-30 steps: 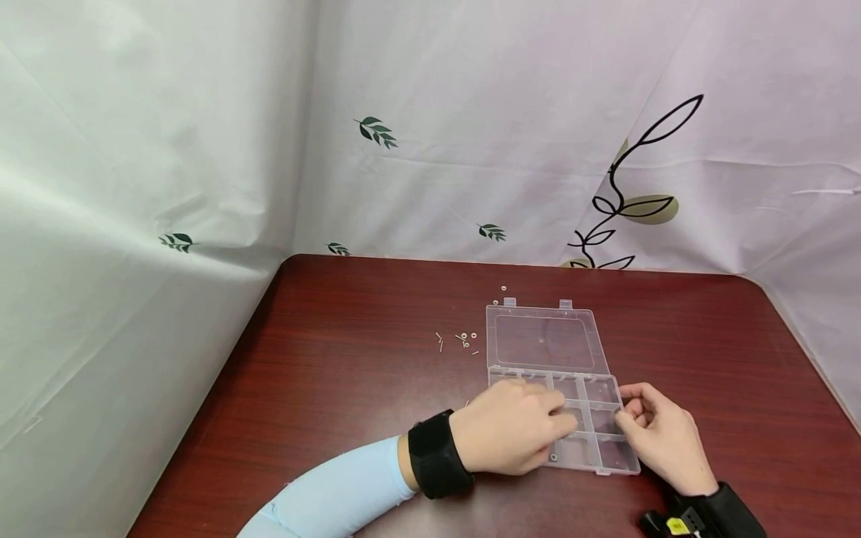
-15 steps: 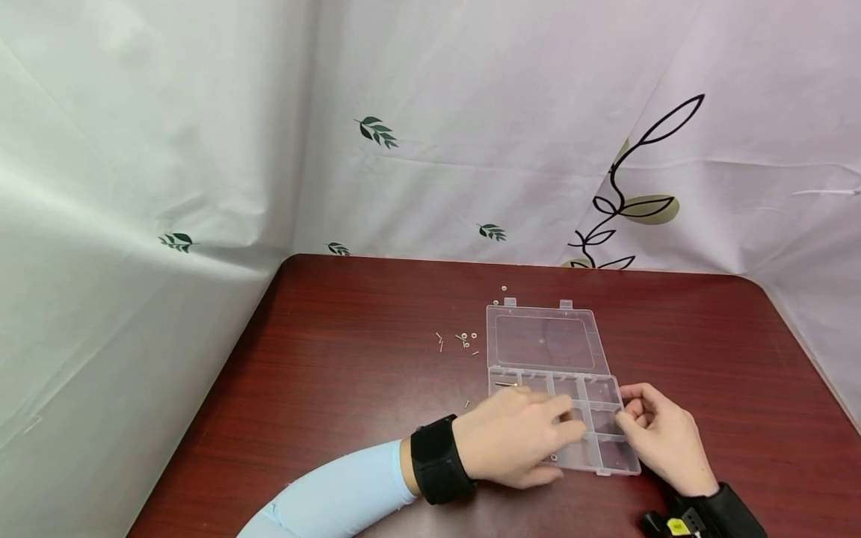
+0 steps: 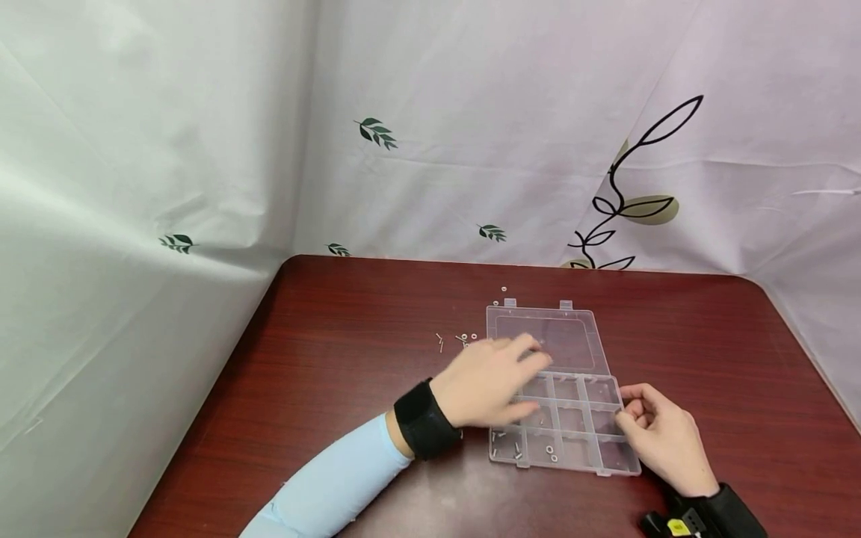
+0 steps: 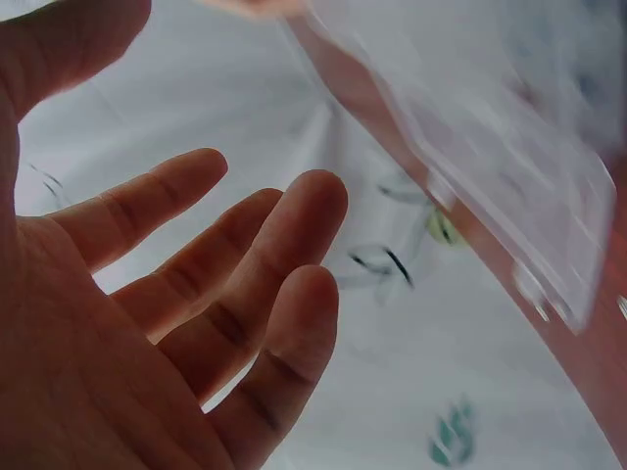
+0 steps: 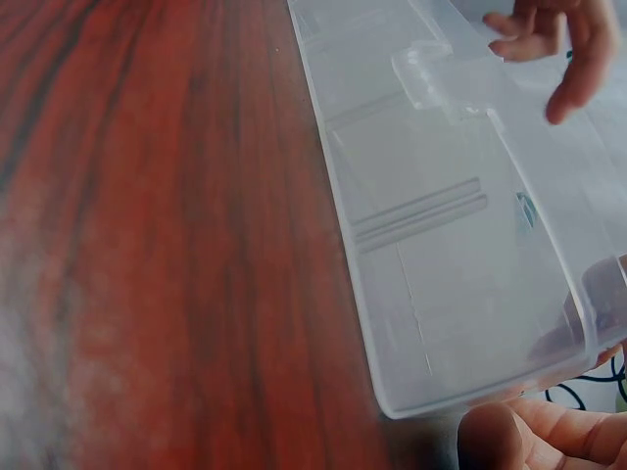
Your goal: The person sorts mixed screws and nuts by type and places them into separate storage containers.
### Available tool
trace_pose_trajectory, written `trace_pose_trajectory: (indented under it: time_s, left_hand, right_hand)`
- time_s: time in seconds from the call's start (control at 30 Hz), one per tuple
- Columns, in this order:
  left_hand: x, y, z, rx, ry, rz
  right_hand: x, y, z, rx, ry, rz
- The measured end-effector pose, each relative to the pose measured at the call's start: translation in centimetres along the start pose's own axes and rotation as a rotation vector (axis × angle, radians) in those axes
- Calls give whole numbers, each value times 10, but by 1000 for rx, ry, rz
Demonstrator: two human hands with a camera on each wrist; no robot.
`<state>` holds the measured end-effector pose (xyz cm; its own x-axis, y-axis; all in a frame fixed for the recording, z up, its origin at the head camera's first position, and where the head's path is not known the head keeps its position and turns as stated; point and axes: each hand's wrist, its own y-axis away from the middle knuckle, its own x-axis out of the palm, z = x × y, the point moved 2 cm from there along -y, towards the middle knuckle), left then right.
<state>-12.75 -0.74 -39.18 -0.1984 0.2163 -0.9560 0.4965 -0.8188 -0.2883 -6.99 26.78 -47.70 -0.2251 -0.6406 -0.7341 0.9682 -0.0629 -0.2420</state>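
A clear plastic compartment box lies with its lid folded back. Over the left part of box and lid hovers my left hand, fingers spread and nothing held; the left wrist view shows the empty palm and loose fingers. At the box's right side, my right hand grips the edge between thumb and fingers; the right wrist view shows its fingertips at the box corner. Small screws and two rings lie in the front compartments. The left hand hides the back left compartments.
On the reddish-brown table, loose screws and small rings lie left of the lid. Two more rings are behind it, one at the far side. A patterned white cloth hangs behind the table.
My left hand has moved from the front compartments back and left towards the lid, its fingers spreading wider, uncovering the screws in front. My right hand has stayed on the box edge.
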Motion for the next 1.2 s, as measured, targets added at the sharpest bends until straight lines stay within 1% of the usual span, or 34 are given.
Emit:
trace_pose_trajectory:
  time_s: [0.17,0.3,0.4,0.5,0.67,0.93,1.2]
  left_hand:
    - [10,1,35,-137,-19,45]
    - [19,4,58,-235,-34,91]
    - [26,6,70,-282,-54,115]
    - [34,7,78,-310,-70,133]
    - [46,7,86,-330,-70,165]
    - [59,5,90,-313,-61,218]
    - [64,5,92,-303,-42,211]
  right_hand:
    - [0,0,-1,6,3,1]
    - [-1,0,0,4,4,2]
    - [-1,-1,0,1,5,3]
    - [-1,-1,0,-1,4,2]
    - [0,-1,-1,0,6,2]
    - [-1,0,0,5,4,2]
    - [0,0,-1,1,3,1]
